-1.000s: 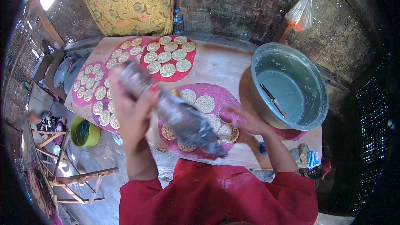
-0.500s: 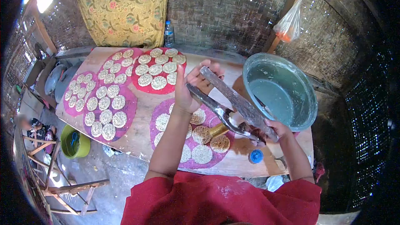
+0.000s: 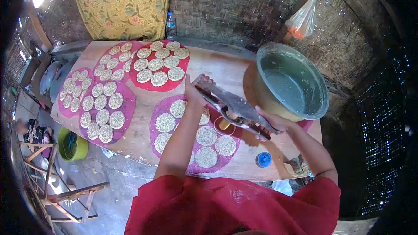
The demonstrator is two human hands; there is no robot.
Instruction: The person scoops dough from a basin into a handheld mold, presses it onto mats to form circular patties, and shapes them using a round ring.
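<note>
In both hands I hold a dark wooden press with two long bars (image 3: pixel 237 106), slanting over the table. My left hand (image 3: pixel 197 92) is closed round its upper left end, and my right hand (image 3: pixel 275 122) grips the lower right end. Under the bars a brass-coloured tube (image 3: pixel 224 124) shows, with a pale ring around it. Below the press lies a round purple mat (image 3: pixel 213 163) bearing several flat discs of pale strands, such as one disc (image 3: pixel 206 157) near its front. My left forearm hides part of this mat.
More strand discs lie on a red mat (image 3: pixel 167 85) and purple mats (image 3: pixel 126 104) to the left. A large green-grey basin (image 3: pixel 292 89) stands at the right, a blue cap-like piece (image 3: pixel 264 159) near the front edge. A water bottle (image 3: pixel 170 26) stands at the back.
The two bars of the press have come closer together, one now lying nearly over the other. The tube has turned to point more downward. My view has shifted slightly.
</note>
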